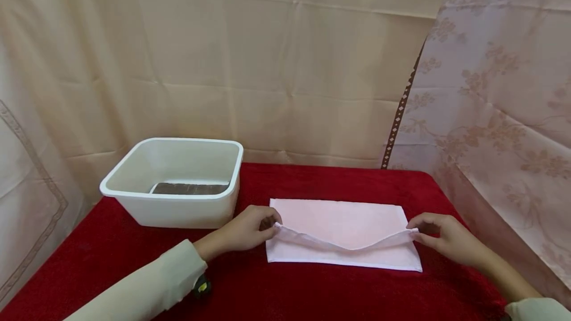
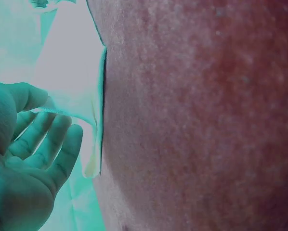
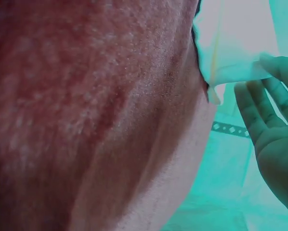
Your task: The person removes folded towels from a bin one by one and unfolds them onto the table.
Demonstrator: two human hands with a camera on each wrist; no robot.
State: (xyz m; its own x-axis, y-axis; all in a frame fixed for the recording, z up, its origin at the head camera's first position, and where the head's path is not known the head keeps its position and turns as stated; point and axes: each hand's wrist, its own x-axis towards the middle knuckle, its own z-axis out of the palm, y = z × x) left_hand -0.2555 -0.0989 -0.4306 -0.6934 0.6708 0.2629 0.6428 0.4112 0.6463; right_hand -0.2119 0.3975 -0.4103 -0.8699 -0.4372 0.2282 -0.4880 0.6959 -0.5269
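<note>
A pale pink cloth (image 1: 339, 217) lies folded on the red-covered table, its upper layer raised along one edge that sags in the middle. At the left end of this edge, my left hand (image 1: 250, 227) pinches the corner between thumb and fingertips. My right hand (image 1: 450, 239) pinches the opposite corner at the right end. In the left wrist view the thumb and fingers of the left hand (image 2: 33, 139) meet at the cloth (image 2: 72, 57), other fingers spread below. The right wrist view shows the right hand (image 3: 279, 106) gripping the cloth (image 3: 235, 38) likewise.
A white plastic basin (image 1: 174, 209) stands at the back left of the table, close to my left hand, with a dark brown flat item (image 1: 192, 188) inside. Red velvety cloth (image 1: 312, 291) covers the table. Beige curtains (image 1: 267, 63) hang behind, and a floral curtain (image 1: 504, 113) at the right.
</note>
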